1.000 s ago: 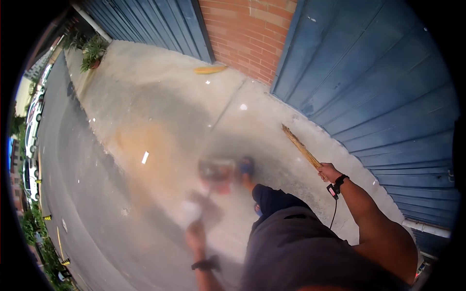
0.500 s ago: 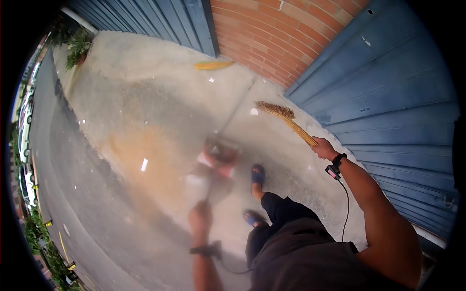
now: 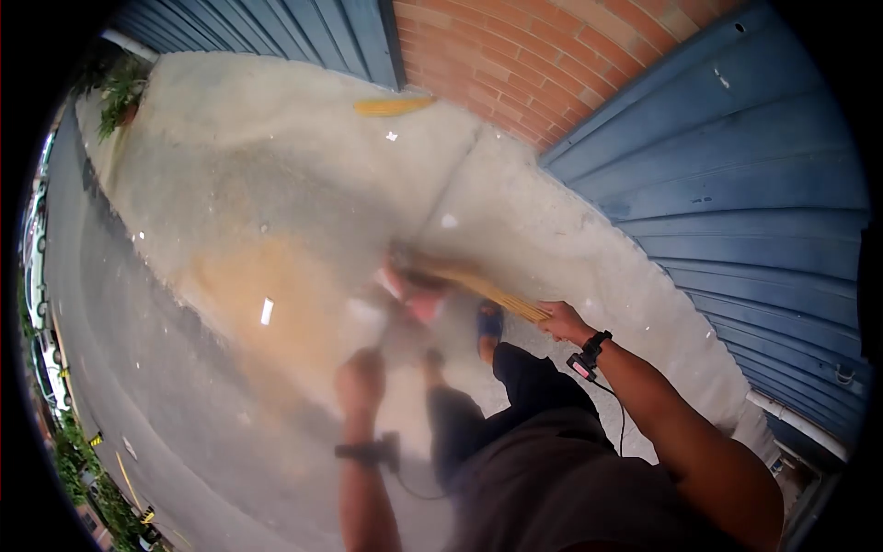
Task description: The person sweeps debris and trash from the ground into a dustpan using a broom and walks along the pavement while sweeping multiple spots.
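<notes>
My right hand (image 3: pixel 563 322) is closed around the handle of a short straw hand broom (image 3: pixel 483 287). Its brush end reaches the mouth of a red and white dustpan (image 3: pixel 421 302), though a hazy patch in the view blurs where they meet. My left hand (image 3: pixel 361 379), also blurred, is wrapped round the dustpan's handle, low over the pavement. What lies inside the pan cannot be made out. Both wrists wear dark bands with cables.
White scraps of paper (image 3: pixel 267 311) lie on the concrete. A yellow, elongated object (image 3: pixel 394 107) rests by the brick wall (image 3: pixel 515 69). Blue metal doors (image 3: pixel 736 202) rise at the right. A road (image 3: pixel 120 350) with parked cars runs along the left; a potted plant (image 3: pixel 120 97) stands behind.
My right hand has swung the broom left and toward me, from near the blue door to the dustpan. The left hand with the dustpan shifts slightly left; one foot has moved.
</notes>
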